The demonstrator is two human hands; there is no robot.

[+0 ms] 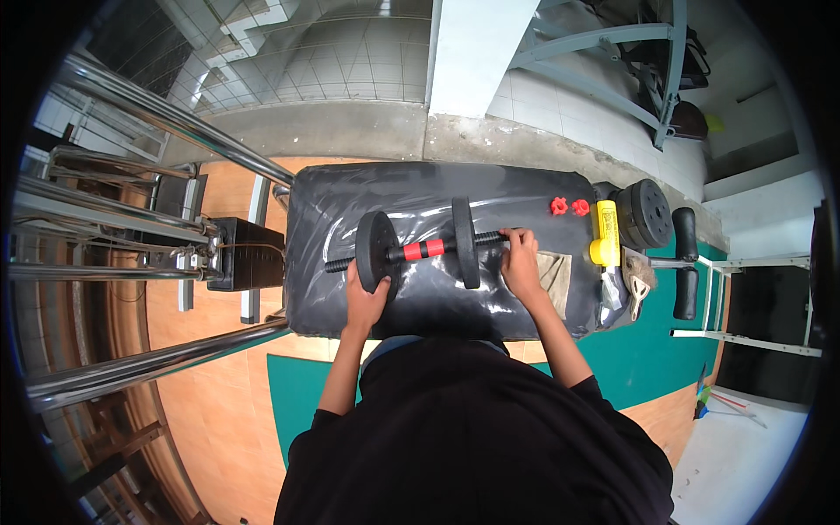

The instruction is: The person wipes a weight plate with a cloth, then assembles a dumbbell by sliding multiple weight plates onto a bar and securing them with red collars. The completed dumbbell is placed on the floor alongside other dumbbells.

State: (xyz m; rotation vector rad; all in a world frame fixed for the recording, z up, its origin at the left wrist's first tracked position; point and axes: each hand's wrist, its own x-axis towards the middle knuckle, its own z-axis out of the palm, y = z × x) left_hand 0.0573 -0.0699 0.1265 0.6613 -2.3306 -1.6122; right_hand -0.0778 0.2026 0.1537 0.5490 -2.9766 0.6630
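The padded bench (525, 188), black and glossy, spans the centre of the view; chrome machine rails (149, 109) run off toward 10 o'clock. On the bench lies the dumbbell (420, 249), its threaded bar almost level, red grip sleeve at mid-length, one black plate at each side of the grip. A stack of spare plates (643, 213) sits off the bench end at 3 o'clock, with a yellow spray can (605, 232) just beside it. A folded cloth (553, 278) lies near the right wrist. Two red collar nuts (569, 207) rest on the pad at 1 o'clock from the bar's right end.

Left hand (366, 296): closed on the lower rim of the left plate (374, 249), bracing it upright. Right hand (521, 262): fingers curled over the bar's bare right end; how tightly cannot be told.

Procedure, as judged — keep the left plate pinned so the bar cannot roll. Hold the bar level while working the right end. Keep the nuts within reach — each thread should start square, without forcing.
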